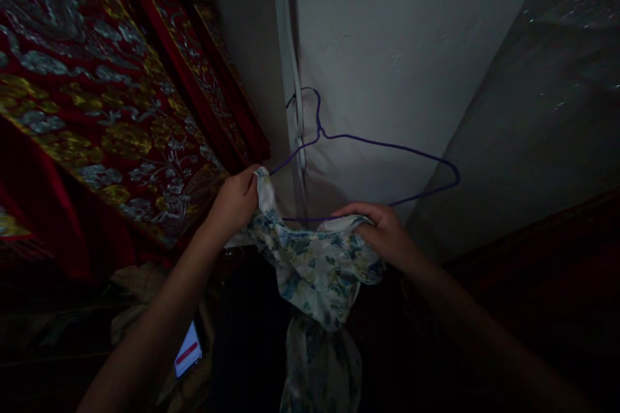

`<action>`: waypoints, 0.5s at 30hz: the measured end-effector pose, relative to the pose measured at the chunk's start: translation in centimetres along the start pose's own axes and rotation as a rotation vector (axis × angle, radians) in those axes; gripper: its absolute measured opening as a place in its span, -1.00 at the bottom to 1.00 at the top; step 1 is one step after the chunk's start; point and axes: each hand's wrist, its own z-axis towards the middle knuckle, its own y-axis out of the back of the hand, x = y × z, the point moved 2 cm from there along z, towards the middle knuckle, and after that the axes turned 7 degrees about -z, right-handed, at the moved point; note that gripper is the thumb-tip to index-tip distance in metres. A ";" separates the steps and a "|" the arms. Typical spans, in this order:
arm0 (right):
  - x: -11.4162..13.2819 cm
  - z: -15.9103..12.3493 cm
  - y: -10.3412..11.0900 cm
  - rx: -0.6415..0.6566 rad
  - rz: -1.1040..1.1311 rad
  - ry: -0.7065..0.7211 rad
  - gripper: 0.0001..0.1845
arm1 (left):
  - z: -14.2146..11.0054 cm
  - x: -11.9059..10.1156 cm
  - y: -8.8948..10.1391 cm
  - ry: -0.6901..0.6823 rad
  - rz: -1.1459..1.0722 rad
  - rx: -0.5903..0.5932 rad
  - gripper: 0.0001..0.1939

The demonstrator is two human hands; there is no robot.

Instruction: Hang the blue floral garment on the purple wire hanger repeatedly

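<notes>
A purple wire hanger (392,143) hangs by its hook from a pale strip on the wall. A white garment with a blue and yellow floral print (320,258) is partly on it, the hanger's left end inside the garment's left shoulder. My left hand (237,200) pinches that shoulder strap close to the hanger's left arm. My right hand (385,232) grips the neckline edge on the other side, just below the hanger's bottom bar. The hanger's right end sticks out bare. The garment's lower part hangs down into shadow.
Red cloth with gold and silver embroidery (130,135) hangs at the left. Behind the hanger is a pale wall (378,45), with shiny plastic-like sheeting (547,97) at the right. A lit phone (188,350) lies at the lower left. The lower area is very dark.
</notes>
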 end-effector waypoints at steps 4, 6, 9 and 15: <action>-0.1 -0.8 -1.9 0.006 0.076 0.033 -0.55 | 0.6 -2.6 -0.8 -0.155 0.078 -0.034 -0.60; -0.2 -1.6 -0.9 -0.095 0.040 0.064 -0.44 | 0.9 -2.5 -0.8 -0.215 0.050 -0.047 -0.61; 0.1 -2.2 3.1 -0.483 -0.139 0.058 -0.18 | 1.0 -1.8 -0.3 -0.256 0.042 -0.074 -0.63; 1.1 1.2 12.1 -0.481 -0.213 -0.311 -0.56 | 2.0 -1.6 1.6 -0.274 0.091 -0.024 -0.70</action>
